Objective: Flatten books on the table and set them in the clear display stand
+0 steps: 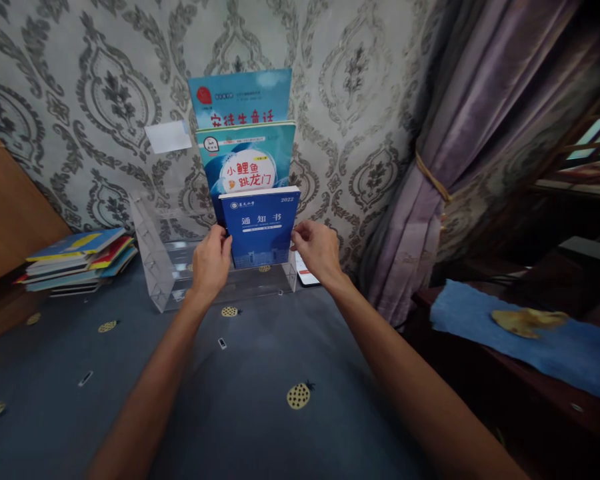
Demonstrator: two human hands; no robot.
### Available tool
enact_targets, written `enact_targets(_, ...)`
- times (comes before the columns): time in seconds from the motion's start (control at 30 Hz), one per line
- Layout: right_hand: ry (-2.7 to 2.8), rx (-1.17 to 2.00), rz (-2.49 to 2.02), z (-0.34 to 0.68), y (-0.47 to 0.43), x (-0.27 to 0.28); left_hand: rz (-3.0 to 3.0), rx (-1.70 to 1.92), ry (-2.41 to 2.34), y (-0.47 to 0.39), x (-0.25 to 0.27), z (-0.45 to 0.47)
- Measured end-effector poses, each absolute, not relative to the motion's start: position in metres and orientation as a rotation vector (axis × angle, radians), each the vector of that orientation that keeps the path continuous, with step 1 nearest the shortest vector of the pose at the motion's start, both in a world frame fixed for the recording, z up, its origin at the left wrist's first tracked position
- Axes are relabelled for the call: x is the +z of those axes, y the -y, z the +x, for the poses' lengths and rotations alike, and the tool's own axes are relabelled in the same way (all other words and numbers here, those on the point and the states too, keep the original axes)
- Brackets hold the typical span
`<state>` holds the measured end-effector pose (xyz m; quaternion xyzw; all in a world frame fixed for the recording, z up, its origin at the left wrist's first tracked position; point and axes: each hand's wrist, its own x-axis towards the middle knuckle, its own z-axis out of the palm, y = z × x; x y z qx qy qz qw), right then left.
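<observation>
A dark blue booklet [261, 237] marked 2022 stands upright at the front tier of a clear acrylic book rack [153, 267]. My left hand [211, 262] pinches its left edge, and my right hand [317, 248] pinches the right edge. Behind it a teal picture book [280, 157] rises from a higher tier, its lower part covered by the booklet. Farther back and higher stands a light blue book [243, 97]. Whether the booklet's bottom edge touches the rack, I cannot tell.
Left of the rack lies a stack of books [80, 260] beside a wooden panel [17, 213]. A phone [309, 275] is partly hidden behind my right hand. A purple curtain [430, 200] hangs at right, near a blue cloth [460, 313]. A white label [168, 137] sits at the rack's upper left.
</observation>
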<state>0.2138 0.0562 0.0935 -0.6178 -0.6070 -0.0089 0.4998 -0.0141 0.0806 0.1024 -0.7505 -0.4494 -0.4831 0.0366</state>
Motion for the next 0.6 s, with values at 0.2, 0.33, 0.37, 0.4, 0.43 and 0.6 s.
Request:
enact_targets(0.2,1.393,-0.036,-1.533,0.2087,-0.052,0.0972,-2.294,-1.498,1.435,-0.0821,0.1019,-0.0124)
enact_targets(0.33,1.408,-0.019,-1.544,0.208,-0.0504,0.0989,-2.23,-1.468,1.482,-0.0822,0.1025,-0.0117)
enact_targets(0.37,1.411,-0.014,-1.548,0.208,-0.0503,0.0991,-2.222,-1.446,1.493,-0.0818,0.103,-0.0118)
enact_targets(0.4,1.415,-0.01,-1.553,0.2082,-0.0503,0.0993,-2.221,-1.415,1.507,-0.0811,0.1037,-0.0119)
enact_targets(0.43,1.417,-0.008,-1.559,0.2083,-0.0504,0.0994,-2.226,-1.376,1.525,-0.0803,0.1046,-0.0121)
enact_targets(0.6,1.459,0.019,-1.585,0.2094,-0.0503,0.1005,-2.246,-1.197,1.604,-0.075,0.11,-0.0129)
